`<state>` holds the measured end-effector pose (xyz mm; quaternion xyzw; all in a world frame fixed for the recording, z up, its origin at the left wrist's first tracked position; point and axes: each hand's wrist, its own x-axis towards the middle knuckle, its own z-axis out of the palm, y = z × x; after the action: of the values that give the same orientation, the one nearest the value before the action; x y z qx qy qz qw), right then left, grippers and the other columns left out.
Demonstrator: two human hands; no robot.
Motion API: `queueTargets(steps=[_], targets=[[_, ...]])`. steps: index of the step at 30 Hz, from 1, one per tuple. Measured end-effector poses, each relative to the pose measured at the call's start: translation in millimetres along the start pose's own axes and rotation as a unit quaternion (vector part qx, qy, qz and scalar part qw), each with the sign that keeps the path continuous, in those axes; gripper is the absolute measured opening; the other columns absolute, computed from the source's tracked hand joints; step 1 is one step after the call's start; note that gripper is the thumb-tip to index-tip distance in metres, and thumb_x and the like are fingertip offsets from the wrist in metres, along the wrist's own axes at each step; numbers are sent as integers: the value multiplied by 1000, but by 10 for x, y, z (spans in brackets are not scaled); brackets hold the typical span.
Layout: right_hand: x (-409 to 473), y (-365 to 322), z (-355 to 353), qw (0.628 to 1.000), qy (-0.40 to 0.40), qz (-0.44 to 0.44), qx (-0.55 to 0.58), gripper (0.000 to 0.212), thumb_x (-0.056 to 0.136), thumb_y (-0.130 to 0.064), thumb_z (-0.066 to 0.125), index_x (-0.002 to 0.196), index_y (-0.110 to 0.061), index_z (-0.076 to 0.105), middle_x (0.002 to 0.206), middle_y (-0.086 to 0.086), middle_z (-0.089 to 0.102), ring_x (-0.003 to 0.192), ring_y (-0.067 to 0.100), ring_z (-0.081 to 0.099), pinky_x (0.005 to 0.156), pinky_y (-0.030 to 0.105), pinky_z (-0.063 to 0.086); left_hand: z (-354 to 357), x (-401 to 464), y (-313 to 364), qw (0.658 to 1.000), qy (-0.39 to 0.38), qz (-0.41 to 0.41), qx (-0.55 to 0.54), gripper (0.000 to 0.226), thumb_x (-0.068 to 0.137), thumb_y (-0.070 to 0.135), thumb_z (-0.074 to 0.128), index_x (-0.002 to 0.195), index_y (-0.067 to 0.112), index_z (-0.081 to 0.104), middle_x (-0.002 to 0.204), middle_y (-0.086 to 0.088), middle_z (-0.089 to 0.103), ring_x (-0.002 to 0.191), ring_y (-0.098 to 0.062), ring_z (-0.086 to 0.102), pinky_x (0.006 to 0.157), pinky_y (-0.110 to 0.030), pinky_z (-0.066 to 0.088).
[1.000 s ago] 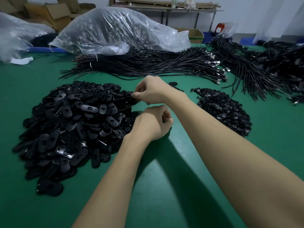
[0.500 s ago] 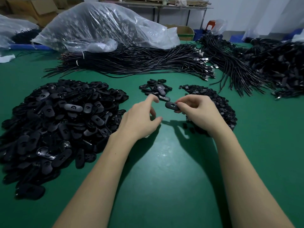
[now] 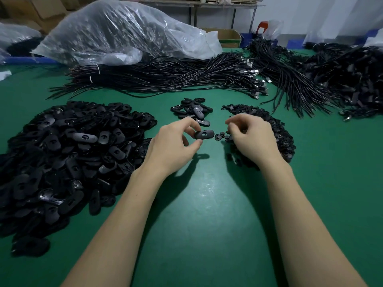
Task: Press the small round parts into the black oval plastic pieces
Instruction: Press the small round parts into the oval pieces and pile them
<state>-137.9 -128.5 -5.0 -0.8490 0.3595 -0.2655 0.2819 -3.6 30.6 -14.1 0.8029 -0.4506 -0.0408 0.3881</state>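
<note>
My left hand (image 3: 172, 150) pinches one black oval plastic piece (image 3: 204, 134) between thumb and fingers, just above the green table, slot side up. My right hand (image 3: 252, 141) hovers with curled fingers over the near edge of the pile of small round parts (image 3: 281, 133). Its fingertips are close together, and whether they hold a part is hidden. A large heap of black oval pieces (image 3: 72, 152) lies at the left. A small group of oval pieces (image 3: 192, 109) lies just beyond my hands.
Bundles of black cables (image 3: 165, 77) stretch across the table behind the piles, with more cables (image 3: 342, 79) at the right. A big clear plastic bag (image 3: 124, 32) lies at the back left. Bare green table (image 3: 207, 204) lies between my forearms.
My right hand took an oval piece from the left heap and brought it to the middle. The piece passed to my left hand, and my right hand moved onto the round parts pile.
</note>
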Motion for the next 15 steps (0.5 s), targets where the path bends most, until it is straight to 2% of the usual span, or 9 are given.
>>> queueTargets(steps=[2, 4, 8, 11, 15], targets=[[-10, 34, 38, 994, -39, -1, -99, 20, 97, -33, 63, 114, -35, 74, 104, -13, 74, 94, 13, 66, 81, 32, 54, 0, -1, -7, 1000, -2, -5, 2, 18, 86, 36, 72, 98, 42, 59, 94, 28, 66, 76, 1, 64, 66, -26, 47], [-23, 51, 59, 987, -59, 3, -148, 22, 94, -35, 67, 114, -36, 75, 106, -12, 73, 105, 18, 65, 79, 32, 52, 8, -2, -12, 1000, -5, -7, 6, 18, 86, 37, 72, 97, 42, 59, 94, 28, 66, 76, 0, 65, 65, -26, 45], [-31, 26, 48, 986, -48, 23, -160, 14, 90, -36, 71, 103, -36, 77, 94, -12, 72, 99, 21, 66, 74, 31, 48, 12, -8, -3, 1000, -4, -10, 20, 18, 84, 41, 74, 95, 41, 59, 94, 28, 66, 76, -1, 65, 66, -26, 47], [-46, -5, 27, 984, -50, 34, -169, 12, 90, -38, 72, 100, -34, 77, 97, -9, 75, 97, 22, 68, 78, 33, 52, 9, -12, 1, 1000, -2, -9, 27, 19, 84, 45, 74, 94, 40, 58, 95, 27, 66, 77, -3, 65, 66, -25, 48], [-58, -32, -2, 982, -50, 52, -177, 11, 90, -37, 72, 100, -34, 76, 100, -7, 75, 99, 23, 68, 75, 31, 47, 5, -14, 0, 999, 0, -13, 29, 20, 83, 48, 73, 93, 40, 58, 94, 26, 66, 76, -2, 65, 66, -26, 48]])
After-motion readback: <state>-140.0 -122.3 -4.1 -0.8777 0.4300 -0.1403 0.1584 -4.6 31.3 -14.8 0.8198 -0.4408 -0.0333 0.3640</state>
